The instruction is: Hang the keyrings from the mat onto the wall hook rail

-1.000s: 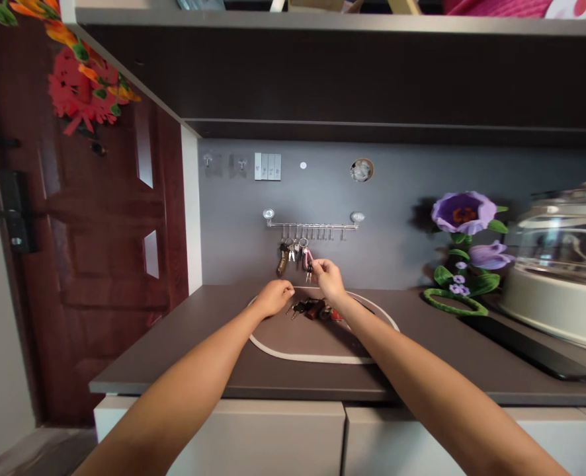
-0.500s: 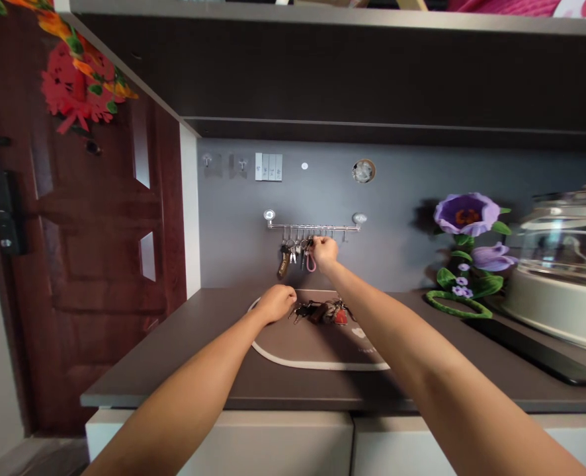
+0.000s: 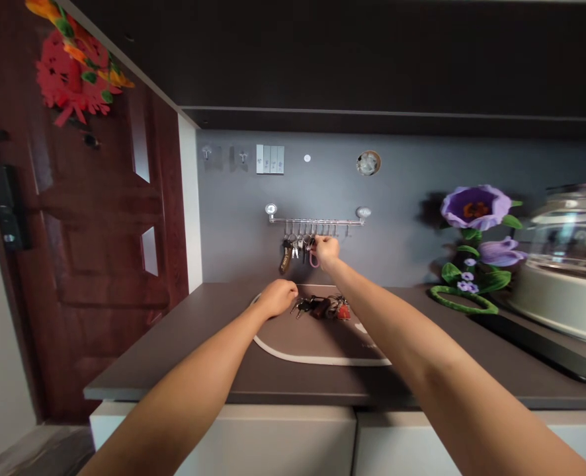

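Note:
A metal hook rail (image 3: 317, 221) is fixed to the grey back wall, with several keys (image 3: 294, 250) and a brown key fob (image 3: 286, 258) hanging at its left part. My right hand (image 3: 327, 251) is up at the hooks, its fingers pinched on a key ring that has a pink strap (image 3: 313, 259); the fingers partly cover it. Lower down, my left hand (image 3: 277, 297) rests on the brown mat (image 3: 293, 340), fingers curled in; whether it holds anything is hidden. Just right of it lies a bunch of keys (image 3: 323, 307) with a red tag (image 3: 343, 312).
Purple craft flowers (image 3: 476, 208) stand at the right, beside a large clear-topped appliance (image 3: 565, 284). A black phone-like slab (image 3: 541, 347) lies in front of them. A dark shelf (image 3: 372, 59) overhangs the counter (image 3: 174, 350). The red-brown door (image 3: 109, 264) is at the left.
The view has tilted and shifted slightly. My right hand stays at the hooks with the pink-strapped key ring, and my left hand keeps its place on the mat.

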`<state>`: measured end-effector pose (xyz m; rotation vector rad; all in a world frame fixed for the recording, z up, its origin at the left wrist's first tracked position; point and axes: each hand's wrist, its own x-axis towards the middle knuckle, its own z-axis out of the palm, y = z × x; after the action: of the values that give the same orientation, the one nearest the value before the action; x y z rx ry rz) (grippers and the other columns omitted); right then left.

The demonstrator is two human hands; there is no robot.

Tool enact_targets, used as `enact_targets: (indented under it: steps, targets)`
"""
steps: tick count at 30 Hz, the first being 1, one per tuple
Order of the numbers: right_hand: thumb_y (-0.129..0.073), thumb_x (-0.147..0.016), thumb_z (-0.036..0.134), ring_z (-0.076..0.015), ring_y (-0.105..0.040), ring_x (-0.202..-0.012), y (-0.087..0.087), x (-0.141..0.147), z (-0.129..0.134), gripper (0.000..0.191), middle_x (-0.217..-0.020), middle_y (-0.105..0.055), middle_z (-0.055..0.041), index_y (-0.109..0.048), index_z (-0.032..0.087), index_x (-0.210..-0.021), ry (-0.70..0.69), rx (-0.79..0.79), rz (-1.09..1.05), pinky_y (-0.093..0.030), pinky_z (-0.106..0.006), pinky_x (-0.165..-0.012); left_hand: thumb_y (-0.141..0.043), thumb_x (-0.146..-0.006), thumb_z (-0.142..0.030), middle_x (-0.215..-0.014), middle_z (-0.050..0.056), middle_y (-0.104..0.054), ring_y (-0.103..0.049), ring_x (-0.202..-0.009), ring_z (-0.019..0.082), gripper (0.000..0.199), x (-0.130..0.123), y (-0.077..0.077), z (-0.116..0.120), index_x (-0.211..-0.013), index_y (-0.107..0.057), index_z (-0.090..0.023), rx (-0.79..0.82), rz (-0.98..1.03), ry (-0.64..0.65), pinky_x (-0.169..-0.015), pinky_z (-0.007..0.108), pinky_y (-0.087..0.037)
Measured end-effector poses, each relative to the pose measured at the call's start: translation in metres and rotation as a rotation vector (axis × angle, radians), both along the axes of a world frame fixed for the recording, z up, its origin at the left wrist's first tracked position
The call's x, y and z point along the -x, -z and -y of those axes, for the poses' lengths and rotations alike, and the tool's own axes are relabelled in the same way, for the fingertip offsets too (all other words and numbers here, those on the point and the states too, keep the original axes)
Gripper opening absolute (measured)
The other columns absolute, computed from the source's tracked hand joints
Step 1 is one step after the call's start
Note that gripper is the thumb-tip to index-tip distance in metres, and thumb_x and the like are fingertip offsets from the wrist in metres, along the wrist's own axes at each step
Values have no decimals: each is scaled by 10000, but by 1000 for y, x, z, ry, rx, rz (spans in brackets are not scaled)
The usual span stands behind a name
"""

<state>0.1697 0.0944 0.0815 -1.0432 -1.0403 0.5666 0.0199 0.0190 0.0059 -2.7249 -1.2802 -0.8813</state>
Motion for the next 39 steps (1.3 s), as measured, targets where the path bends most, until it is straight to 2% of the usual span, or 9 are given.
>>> enact_targets:
  steps: [3, 8, 13, 23, 28, 33, 36, 39]
  targets:
    - [-489, -764, 238, -82, -539, -451, 3, -1, 2, 131, -522, -544, 14, -537, 142, -689, 23, 0, -20, -449, -180, -448, -405, -766, -195, -831, 52, -654, -569, -793, 160, 239, 1, 1, -1, -798, -641, -172, -1, 0, -13, -720, 241, -383]
    - [-487, -757, 262, -81, -543, -505, 5, -5, 1, 136, -555, -561, 15, -528, 148, -698, 40, -21, 63, -447, -176, -489, -409, -774, -208, -819, 53, -652, -566, -777, 156, 237, 4, 1, -3, -806, -640, -169, -17, 11, -14, -706, 237, -383]
    - [-435, -765, 194, -76, -524, -504, 5, -7, 10, 110, -599, -561, 10, -526, 150, -723, -10, 17, 67, -432, -180, -488, -423, -768, -213, -790, 49, -646, -559, -737, 149, 222, 5, 0, -2, -790, -639, -169, -15, 22, -26, -681, 234, -382]
    - [-441, -744, 160, -64, -514, -552, 6, -8, 53, 94, -745, -578, -18, -523, 148, -788, -61, 58, 34, -429, -186, -524, -446, -753, -230, -770, 43, -649, -560, -692, 133, 221, 8, 3, -9, -807, -646, -154, 13, 98, 28, -656, 227, -395]
    - [-471, -740, 209, -81, -555, -608, 19, -9, 78, 216, -797, -586, -12, -460, 183, -955, -123, 1, 74, -459, -219, -580, -473, -733, -231, -792, 42, -651, -566, -698, 129, 225, 8, 2, -8, -853, -644, -147, 79, 159, 45, -669, 228, -411]
    - [-457, -765, 229, -113, -587, -691, 47, -18, 93, 235, -720, -608, -11, -463, 175, -994, -199, 6, 319, -460, -276, -691, -503, -715, -247, -766, 37, -638, -550, -669, 122, 262, 6, 2, -6, -913, -627, -129, 149, 193, 54, -658, 231, -418]
    - [-472, -761, 228, -134, -586, -750, 63, -26, 96, 242, -758, -621, -22, -500, 180, -997, -150, -47, 556, -443, -310, -747, -522, -704, -264, -769, 35, -630, -539, -662, 119, 288, 6, 3, -5, -936, -621, -125, 161, 179, 59, -652, 230, -417]
    - [-476, -756, 200, -142, -575, -787, 71, -31, 97, 226, -853, -625, -47, -543, 179, -970, -81, -93, 763, -433, -311, -771, -540, -693, -284, -770, 37, -628, -534, -653, 119, 331, 5, 3, -3, -971, -611, -119, 195, 135, 71, -635, 225, -414]
